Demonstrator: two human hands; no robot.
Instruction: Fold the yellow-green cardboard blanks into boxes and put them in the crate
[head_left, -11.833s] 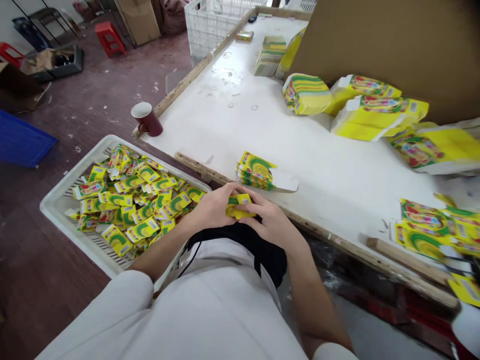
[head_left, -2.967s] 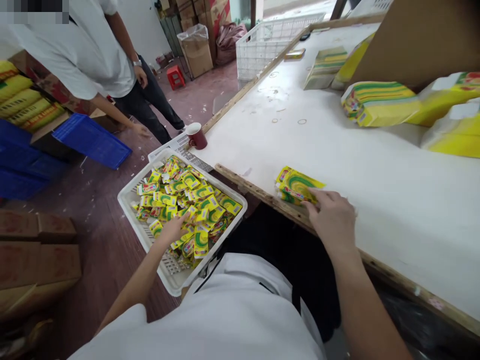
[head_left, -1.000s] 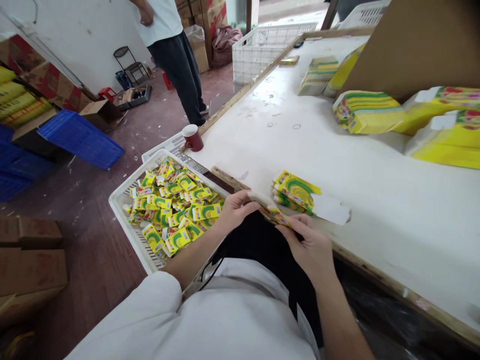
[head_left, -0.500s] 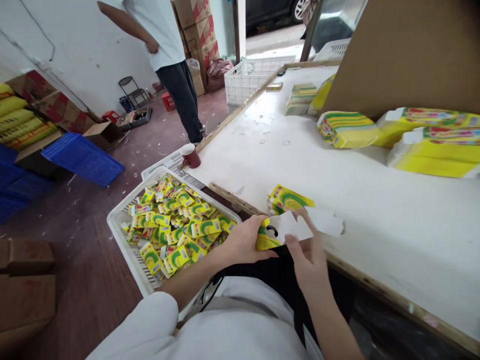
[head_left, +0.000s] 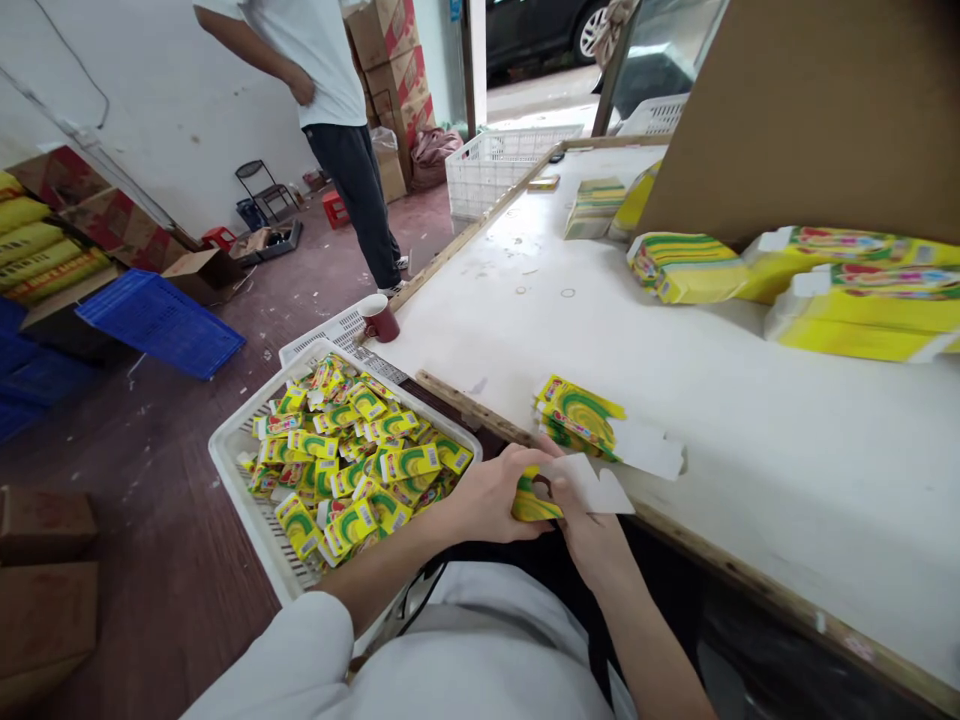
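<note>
Between my two hands is a small yellow-and-green cardboard box (head_left: 537,506) with a white inner flap standing out to the right. My left hand (head_left: 496,497) is closed round its left end. With fingers on the flap side, my right hand (head_left: 587,525) grips the box too, the thumb pressing at its opening. Just beyond, on the table, lie flat unfolded cartons (head_left: 581,412) of the same print, a white flap pointing right. To the left of my left hand, a white plastic basket (head_left: 238,505) is heaped with small yellow boxes (head_left: 409,461).
A wood-edged white table (head_left: 480,300) runs ahead and to the right. A maroon mug (head_left: 381,320) stands at its left corner. Carton stacks (head_left: 686,268) lie by a brown cardboard sheet (head_left: 810,120). A person (head_left: 352,190) stands beyond; blue crates (head_left: 161,322) are on the left.
My right hand has moved left and down along the box, its thumb shifting from the flap to the opening. The view has tilted slightly.
</note>
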